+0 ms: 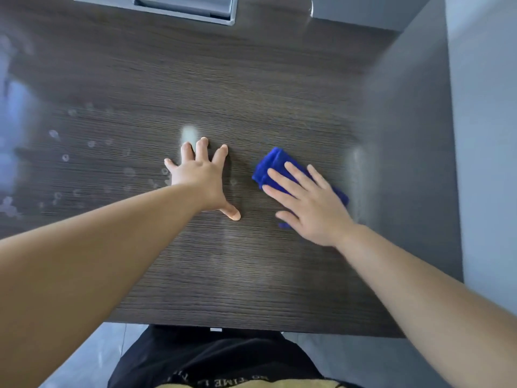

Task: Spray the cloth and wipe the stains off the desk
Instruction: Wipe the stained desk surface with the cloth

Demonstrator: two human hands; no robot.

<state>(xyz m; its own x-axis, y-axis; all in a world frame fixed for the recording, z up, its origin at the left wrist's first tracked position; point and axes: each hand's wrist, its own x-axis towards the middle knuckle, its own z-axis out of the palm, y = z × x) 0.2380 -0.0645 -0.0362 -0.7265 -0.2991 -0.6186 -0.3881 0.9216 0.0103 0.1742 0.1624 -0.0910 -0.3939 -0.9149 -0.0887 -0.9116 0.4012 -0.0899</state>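
A folded blue cloth lies on the dark wood-grain desk, right of centre. My right hand presses flat on it with straight, spread fingers; much of the cloth is hidden under the palm. My left hand rests flat on the bare desk just left of the cloth, fingers spread, holding nothing. A pale smear shows just beyond the left fingertips. Several small ring-shaped droplet marks dot the desk's left side. No spray bottle is in view.
A grey tray-like fitting sits at the desk's far edge. A grey partition wall bounds the desk on the right. The near desk edge runs just above my dark clothing.
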